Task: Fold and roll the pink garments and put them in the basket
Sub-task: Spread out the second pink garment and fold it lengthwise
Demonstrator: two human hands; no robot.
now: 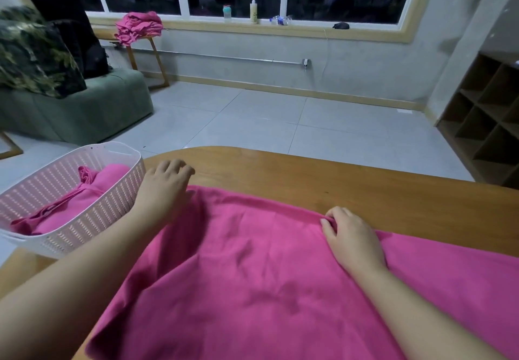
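— Cloth like that pink garment (pixel 266 270) looks soft and light, doesn't it? It lies spread over the near part of the desk (pixel 309 174), with shallow wrinkles across the middle and its near edge running out of view.

— Yes, limp stuff, nothing stiff in it. It probably drapes and bunches wherever it is lifted, so a single pinch would likely drag a corner and leave the remainder behind.

— Where are the hands?

— The left hand (pixel 164 183) sits at the far left corner of the cloth, fingers loosely curled over the bare wood just beyond the edge; whether it holds any fabric cannot be told. The right hand (pixel 352 236) pinches the far hem, a small ridge of cloth gathered under its fingertips.

— So the far edge is the place to take it?

— That seems best: two grips well apart along the hem, so the fold comes over evenly.

— And the basket (pixel 120 191)?

— Just beside the left hand, on the desk's left end, with a rolled pink piece (pixel 84 197) already inside. More pink clothes (pixel 139 27) wait on a stand by the window.
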